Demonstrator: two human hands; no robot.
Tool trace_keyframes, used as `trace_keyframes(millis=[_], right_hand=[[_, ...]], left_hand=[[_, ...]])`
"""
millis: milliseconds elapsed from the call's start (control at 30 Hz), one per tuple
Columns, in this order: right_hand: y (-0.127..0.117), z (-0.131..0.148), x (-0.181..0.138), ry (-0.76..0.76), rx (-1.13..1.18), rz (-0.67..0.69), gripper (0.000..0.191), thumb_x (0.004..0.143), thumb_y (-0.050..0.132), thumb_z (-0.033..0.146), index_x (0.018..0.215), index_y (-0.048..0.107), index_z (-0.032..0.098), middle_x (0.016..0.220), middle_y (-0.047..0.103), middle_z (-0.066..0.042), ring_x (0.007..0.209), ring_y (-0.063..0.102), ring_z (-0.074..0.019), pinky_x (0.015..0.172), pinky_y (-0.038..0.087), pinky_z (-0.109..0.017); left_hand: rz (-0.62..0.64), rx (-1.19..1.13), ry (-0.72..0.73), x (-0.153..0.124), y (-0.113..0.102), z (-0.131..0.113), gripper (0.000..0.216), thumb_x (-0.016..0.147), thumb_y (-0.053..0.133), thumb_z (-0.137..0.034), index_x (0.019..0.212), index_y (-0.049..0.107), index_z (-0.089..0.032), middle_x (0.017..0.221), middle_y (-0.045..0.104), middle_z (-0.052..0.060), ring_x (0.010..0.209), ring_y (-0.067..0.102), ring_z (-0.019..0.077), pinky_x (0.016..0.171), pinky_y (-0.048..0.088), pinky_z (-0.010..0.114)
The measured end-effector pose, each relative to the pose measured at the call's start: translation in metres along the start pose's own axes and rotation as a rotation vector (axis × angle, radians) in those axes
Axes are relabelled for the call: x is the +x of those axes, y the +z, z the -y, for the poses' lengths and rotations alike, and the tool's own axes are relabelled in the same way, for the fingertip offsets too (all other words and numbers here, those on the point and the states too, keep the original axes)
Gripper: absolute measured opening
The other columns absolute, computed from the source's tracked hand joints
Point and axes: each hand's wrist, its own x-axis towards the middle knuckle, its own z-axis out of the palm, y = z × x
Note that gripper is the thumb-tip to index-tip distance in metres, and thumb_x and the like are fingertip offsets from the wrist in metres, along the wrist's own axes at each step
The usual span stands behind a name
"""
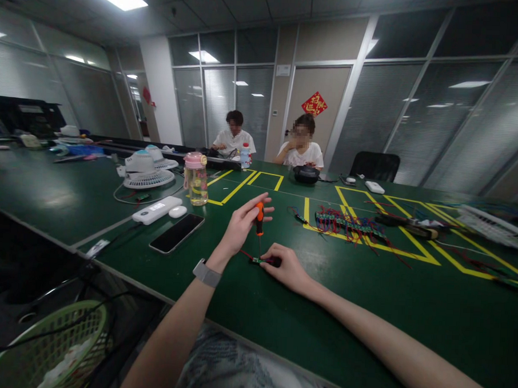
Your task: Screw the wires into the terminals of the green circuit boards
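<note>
Green worktop (254, 314): small circuit board (256, 261) at near side, pinched by right hand (288, 267). Left hand (242, 221) loosely grasps near-upright screwdriver (259, 221). Risk: off-axis pressure could skid its tip into right hand.

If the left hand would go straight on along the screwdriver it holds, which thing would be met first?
Probably the small circuit board at the tip of the screwdriver; whether they touch is unclear.

A pink-lidded bottle (196, 182) stands near a dark-screened phone (177, 234) on a green table (409, 292) while two people in white shirts (239, 140) sit at its far side. Behind them, a red diamond-shaped sign (314, 104) hangs on a door (324, 79).
</note>
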Motion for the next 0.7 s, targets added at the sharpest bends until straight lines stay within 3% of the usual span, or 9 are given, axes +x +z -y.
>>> trace_keyframes(millis=[67,167,233,333,400,500,600,700], right_hand=[[0.0002,-0.0003,0.0002,0.000,0.001,-0.003,0.008,0.074,0.066,0.011,0.079,0.071,0.013,0.076,0.061,-0.004,0.070,0.056,-0.0135,0.064,0.045,-0.025],[0.0002,-0.0006,0.0003,-0.005,0.002,-0.010,0.007,0.074,0.066,0.012,0.079,0.071,0.014,0.076,0.061,-0.003,0.070,0.056,-0.0136,0.064,0.045,-0.025],[0.0000,-0.0006,0.0002,-0.012,0.005,-0.012,0.007,0.074,0.067,0.013,0.079,0.071,0.014,0.076,0.061,-0.003,0.070,0.057,-0.0137,0.064,0.045,-0.025],[-0.0003,-0.0003,-0.0001,-0.016,0.008,-0.015,0.006,0.074,0.067,0.012,0.078,0.071,0.013,0.076,0.061,-0.004,0.070,0.057,-0.0138,0.065,0.046,-0.025],[-0.0002,-0.0004,-0.0001,-0.013,0.007,-0.014,0.007,0.073,0.067,0.012,0.078,0.071,0.013,0.077,0.062,-0.004,0.070,0.057,-0.0137,0.065,0.046,-0.025],[0.0002,-0.0010,0.0005,-0.007,0.008,-0.011,0.008,0.073,0.067,0.012,0.079,0.071,0.014,0.077,0.062,-0.004,0.070,0.058,-0.0137,0.064,0.046,-0.025],[0.0003,-0.0013,0.0008,-0.005,0.014,-0.016,0.008,0.073,0.068,0.012,0.079,0.072,0.014,0.077,0.062,-0.004,0.070,0.058,-0.0136,0.064,0.046,-0.024],[0.0000,-0.0008,0.0005,-0.003,0.027,-0.013,0.008,0.073,0.067,0.013,0.080,0.072,0.014,0.078,0.063,-0.004,0.071,0.059,-0.0137,0.065,0.047,-0.024]], left_hand=[[-0.023,0.020,-0.016,-0.0003,0.0009,-0.0005,0.039,0.082,0.058,-0.032,0.120,0.058,-0.022,0.107,0.062,0.007,0.086,0.063,0.0167,0.074,0.053,0.031],[-0.096,0.191,0.050,-0.0006,0.0001,-0.0015,0.034,0.073,0.069,-0.030,0.106,0.067,-0.020,0.097,0.062,0.004,0.082,0.060,0.0135,0.073,0.051,0.025],[-0.076,0.217,0.070,-0.0004,-0.0006,-0.0013,0.029,0.077,0.066,-0.032,0.104,0.068,-0.021,0.108,0.060,0.005,0.092,0.059,0.0149,0.078,0.050,0.025],[0.002,0.060,0.011,-0.0004,0.0003,-0.0006,0.036,0.087,0.051,-0.034,0.119,0.060,-0.023,0.123,0.055,0.008,0.101,0.059,0.0189,0.083,0.051,0.032],[0.000,0.020,-0.017,-0.0006,0.0012,-0.0011,0.040,0.086,0.052,-0.034,0.124,0.056,-0.022,0.117,0.060,0.009,0.094,0.062,0.0191,0.079,0.053,0.034],[-0.078,0.189,0.040,-0.0009,0.0003,-0.0034,0.037,0.076,0.066,-0.032,0.112,0.064,-0.020,0.097,0.063,0.005,0.081,0.061,0.0148,0.074,0.052,0.029],[-0.093,0.295,0.105,-0.0004,-0.0015,-0.0044,0.027,0.079,0.063,-0.034,0.102,0.069,-0.021,0.100,0.061,0.005,0.094,0.058,0.0161,0.083,0.048,0.027],[-0.032,0.126,0.064,0.0003,-0.0005,-0.0025,0.033,0.090,0.044,-0.034,0.114,0.064,-0.022,0.120,0.057,0.007,0.110,0.055,0.0197,0.092,0.046,0.032]])
